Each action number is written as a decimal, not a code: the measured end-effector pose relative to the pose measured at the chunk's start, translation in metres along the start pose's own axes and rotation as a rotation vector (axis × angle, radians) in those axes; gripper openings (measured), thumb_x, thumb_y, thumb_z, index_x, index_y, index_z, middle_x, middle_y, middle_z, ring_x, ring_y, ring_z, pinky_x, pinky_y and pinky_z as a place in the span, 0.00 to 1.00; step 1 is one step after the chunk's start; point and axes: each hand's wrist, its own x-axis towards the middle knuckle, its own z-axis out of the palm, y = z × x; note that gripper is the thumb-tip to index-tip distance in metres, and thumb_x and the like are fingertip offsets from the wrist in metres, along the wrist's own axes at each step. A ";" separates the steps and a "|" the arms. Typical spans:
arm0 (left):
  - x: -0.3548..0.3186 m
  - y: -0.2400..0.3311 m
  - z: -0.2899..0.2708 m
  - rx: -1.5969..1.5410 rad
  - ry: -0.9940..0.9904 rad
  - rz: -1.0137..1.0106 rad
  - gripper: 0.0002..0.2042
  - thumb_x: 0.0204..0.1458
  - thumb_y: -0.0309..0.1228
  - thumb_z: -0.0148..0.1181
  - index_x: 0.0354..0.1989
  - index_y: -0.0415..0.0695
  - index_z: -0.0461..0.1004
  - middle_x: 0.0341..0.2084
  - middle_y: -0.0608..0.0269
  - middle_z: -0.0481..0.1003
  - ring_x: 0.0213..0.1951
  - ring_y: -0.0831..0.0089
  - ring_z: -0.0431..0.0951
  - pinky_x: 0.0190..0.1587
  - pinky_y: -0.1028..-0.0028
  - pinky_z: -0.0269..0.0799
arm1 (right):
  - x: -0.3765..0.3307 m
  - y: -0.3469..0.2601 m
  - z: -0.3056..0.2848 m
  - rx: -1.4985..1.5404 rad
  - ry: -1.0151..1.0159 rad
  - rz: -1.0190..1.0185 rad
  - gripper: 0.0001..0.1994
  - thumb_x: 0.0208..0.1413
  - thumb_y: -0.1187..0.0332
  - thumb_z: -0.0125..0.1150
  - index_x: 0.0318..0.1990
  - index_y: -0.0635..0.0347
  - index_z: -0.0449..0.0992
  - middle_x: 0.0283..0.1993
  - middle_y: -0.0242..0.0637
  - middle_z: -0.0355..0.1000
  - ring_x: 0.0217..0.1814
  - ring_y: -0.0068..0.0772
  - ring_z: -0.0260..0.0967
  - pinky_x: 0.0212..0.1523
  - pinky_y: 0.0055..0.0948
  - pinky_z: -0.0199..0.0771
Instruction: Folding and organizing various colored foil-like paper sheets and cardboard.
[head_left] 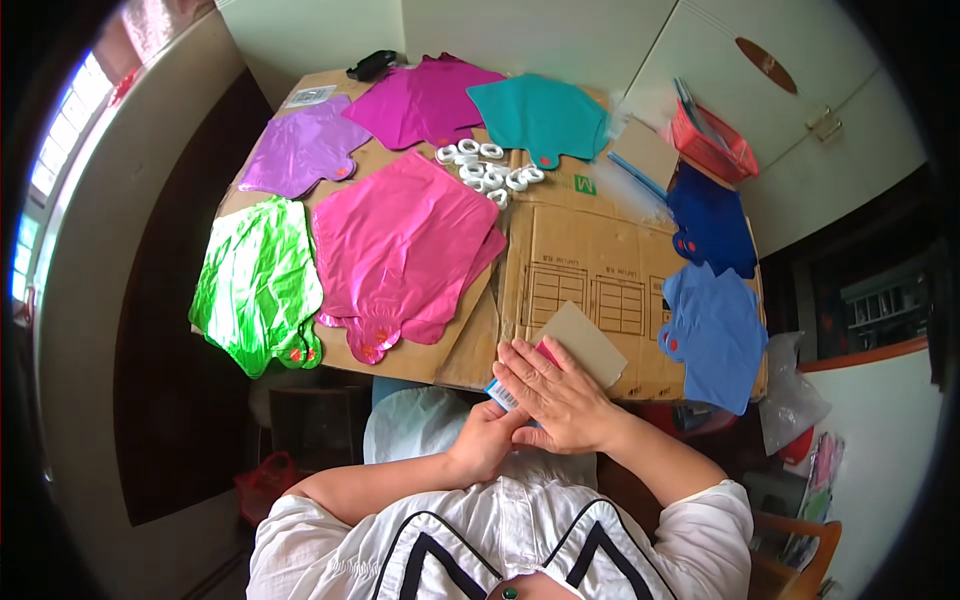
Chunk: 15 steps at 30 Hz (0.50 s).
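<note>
Cardboard edge (pixel 650 386), right hand (pixel 560 398) palm-down

Head view — a single wide fisheye at the wearer's head, looking down and forward: shirt (pixel 515 530) nearest, cardboard (pixel 560 225) mid-field, pale cabinets (pixel 530 38) farthest.

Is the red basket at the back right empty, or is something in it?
Not empty: slim flat items stick up from the red basket.

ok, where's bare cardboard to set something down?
Cardboard right of the pink sheets and left of the light-blue sheets, beyond the right hand and tan card. Crowded: left half, with the green sheets, lilac sheets and pink ones packed close.
</note>
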 end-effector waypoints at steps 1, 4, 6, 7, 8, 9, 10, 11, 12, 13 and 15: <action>-0.001 0.000 0.001 -0.034 0.008 0.000 0.11 0.65 0.33 0.50 0.47 0.40 0.74 0.39 0.61 0.79 0.38 0.70 0.81 0.42 0.68 0.80 | 0.002 0.000 -0.003 0.021 -0.010 0.005 0.40 0.61 0.42 0.46 0.70 0.64 0.52 0.75 0.48 0.45 0.78 0.46 0.38 0.74 0.53 0.34; -0.003 0.004 0.007 -0.080 -0.008 -0.033 0.12 0.65 0.35 0.49 0.47 0.40 0.74 0.40 0.60 0.79 0.40 0.68 0.81 0.43 0.65 0.80 | 0.009 0.022 -0.025 0.609 0.021 0.074 0.36 0.63 0.51 0.51 0.71 0.63 0.50 0.74 0.49 0.48 0.78 0.45 0.42 0.73 0.44 0.42; -0.002 0.002 0.001 -0.049 -0.062 -0.027 0.13 0.65 0.35 0.49 0.48 0.40 0.73 0.41 0.59 0.79 0.41 0.67 0.81 0.44 0.65 0.80 | 0.035 0.049 -0.052 0.577 0.197 0.090 0.25 0.60 0.66 0.58 0.65 0.60 0.64 0.66 0.48 0.63 0.69 0.42 0.59 0.66 0.35 0.60; -0.001 0.001 -0.001 -0.026 -0.093 -0.035 0.13 0.65 0.35 0.49 0.49 0.40 0.73 0.41 0.59 0.79 0.41 0.67 0.81 0.45 0.65 0.80 | 0.050 0.076 -0.052 0.452 0.359 0.019 0.15 0.56 0.72 0.61 0.51 0.59 0.76 0.54 0.41 0.73 0.55 0.39 0.72 0.53 0.34 0.71; -0.003 0.004 0.000 0.001 -0.112 -0.023 0.13 0.65 0.35 0.49 0.49 0.40 0.73 0.41 0.58 0.79 0.42 0.67 0.81 0.46 0.64 0.79 | 0.073 0.089 -0.060 0.362 0.476 0.108 0.08 0.53 0.71 0.63 0.40 0.59 0.79 0.43 0.38 0.74 0.44 0.42 0.73 0.45 0.37 0.74; -0.007 0.007 0.001 0.023 -0.120 -0.009 0.13 0.65 0.35 0.49 0.50 0.40 0.73 0.41 0.58 0.79 0.42 0.67 0.81 0.47 0.64 0.79 | 0.096 0.105 -0.063 0.222 0.510 0.063 0.06 0.51 0.72 0.64 0.37 0.59 0.78 0.40 0.39 0.73 0.42 0.43 0.72 0.43 0.38 0.74; -0.009 0.010 0.002 0.048 -0.131 0.000 0.13 0.66 0.35 0.48 0.50 0.40 0.73 0.42 0.58 0.79 0.42 0.67 0.81 0.48 0.64 0.79 | 0.116 0.119 -0.063 0.080 0.547 0.026 0.05 0.48 0.72 0.64 0.34 0.59 0.77 0.37 0.39 0.72 0.39 0.44 0.72 0.41 0.38 0.74; -0.010 0.011 0.001 0.053 -0.139 0.005 0.13 0.66 0.35 0.48 0.50 0.40 0.73 0.42 0.58 0.79 0.43 0.67 0.81 0.49 0.64 0.78 | 0.132 0.129 -0.061 -0.018 0.536 -0.009 0.05 0.47 0.73 0.64 0.33 0.59 0.77 0.36 0.38 0.71 0.39 0.43 0.71 0.41 0.39 0.74; -0.010 0.013 0.000 0.057 -0.150 0.010 0.14 0.66 0.35 0.48 0.50 0.40 0.72 0.42 0.58 0.79 0.43 0.67 0.81 0.50 0.64 0.78 | 0.146 0.138 -0.058 -0.118 0.524 -0.042 0.05 0.46 0.73 0.64 0.32 0.59 0.77 0.36 0.38 0.71 0.38 0.43 0.71 0.40 0.39 0.73; -0.010 0.013 0.000 0.063 -0.164 0.008 0.14 0.66 0.35 0.48 0.50 0.40 0.72 0.42 0.58 0.79 0.43 0.67 0.81 0.51 0.64 0.77 | 0.153 0.147 -0.054 -0.218 0.510 -0.068 0.05 0.44 0.74 0.64 0.30 0.59 0.76 0.35 0.37 0.70 0.37 0.43 0.71 0.39 0.39 0.73; -0.007 0.010 -0.003 0.049 -0.199 0.009 0.14 0.65 0.36 0.49 0.51 0.40 0.72 0.42 0.59 0.79 0.44 0.67 0.80 0.51 0.64 0.77 | 0.161 0.162 -0.051 -0.241 0.507 -0.075 0.04 0.44 0.75 0.63 0.29 0.59 0.76 0.34 0.37 0.70 0.36 0.44 0.70 0.38 0.39 0.73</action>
